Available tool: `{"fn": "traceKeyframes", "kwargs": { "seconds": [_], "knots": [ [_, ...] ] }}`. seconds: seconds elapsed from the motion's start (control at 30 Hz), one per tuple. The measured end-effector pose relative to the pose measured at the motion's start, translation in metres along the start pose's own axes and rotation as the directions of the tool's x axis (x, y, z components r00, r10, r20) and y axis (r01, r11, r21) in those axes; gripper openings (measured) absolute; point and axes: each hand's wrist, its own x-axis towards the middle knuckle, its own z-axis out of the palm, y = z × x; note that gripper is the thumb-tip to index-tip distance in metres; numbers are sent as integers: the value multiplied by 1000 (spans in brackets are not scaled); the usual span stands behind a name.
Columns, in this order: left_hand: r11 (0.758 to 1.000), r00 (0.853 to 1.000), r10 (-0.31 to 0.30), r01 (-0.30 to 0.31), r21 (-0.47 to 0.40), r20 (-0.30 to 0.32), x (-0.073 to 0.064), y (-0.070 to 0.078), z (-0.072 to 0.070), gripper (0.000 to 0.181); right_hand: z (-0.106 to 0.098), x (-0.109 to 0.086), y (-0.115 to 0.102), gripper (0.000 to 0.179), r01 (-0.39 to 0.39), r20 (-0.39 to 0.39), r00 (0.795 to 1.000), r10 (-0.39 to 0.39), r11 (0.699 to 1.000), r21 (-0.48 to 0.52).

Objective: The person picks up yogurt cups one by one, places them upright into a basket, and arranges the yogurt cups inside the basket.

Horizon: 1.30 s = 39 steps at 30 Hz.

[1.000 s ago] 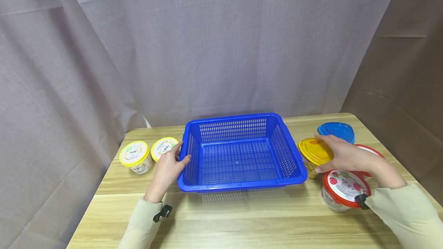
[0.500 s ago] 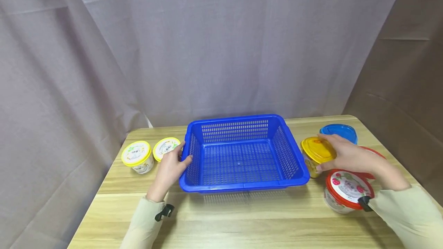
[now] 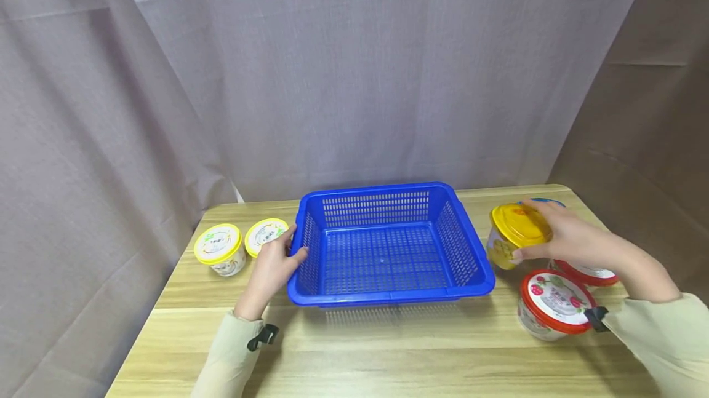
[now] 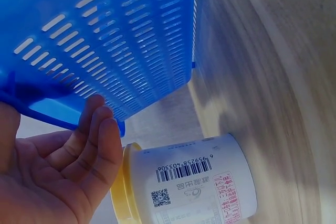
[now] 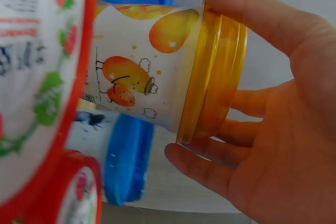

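Observation:
A blue plastic basket (image 3: 390,295) with slotted walls stands mid-table. My left hand (image 3: 271,270) grips its left rim, thumb over the top and fingers curled under the outside, as the left wrist view shows. Just below those fingers is a white tub (image 4: 191,182) with a yellow lid. At the basket's right side, my right hand (image 3: 578,239) holds a tub with an amber-yellow lid (image 3: 520,224), thumb and fingers spread around the lid's edge. Cartoon mangoes decorate this mango tub (image 5: 131,66) in the right wrist view. Its body leans slightly in the head view.
Two red-lidded strawberry tubs (image 3: 559,302) stand at right, below my right forearm. Behind the right hand, a blue-lidded tub (image 5: 128,156) is mostly hidden in the head view. Another yellow-rimmed tub (image 3: 218,244) stands at far left. A grey curtain (image 3: 354,78) hangs behind the table.
My right hand and the mango tub have shifted up and right in the head view, now covering most of the blue lid. The left hand keeps its grip on the basket.

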Motion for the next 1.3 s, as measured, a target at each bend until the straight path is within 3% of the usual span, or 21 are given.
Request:
{"fn": "traceKeyframes", "kwargs": {
  "seconds": [0.4,0.77,1.3],
  "knots": [
    [1000,1000,-24,24,-16,9,3,-1,-2,62,-27,4,-8,111,-28,-32,999,27,999,-28],
    [999,1000,-30,30,-28,8,3,0,-2,62,-44,22,-18,110,-24,-41,999,22,999,-42],
    [997,999,-51,51,-49,0,-1,0,3,62,-41,60,-51,107,24,-72,997,-22,999,33]
  ]
}}
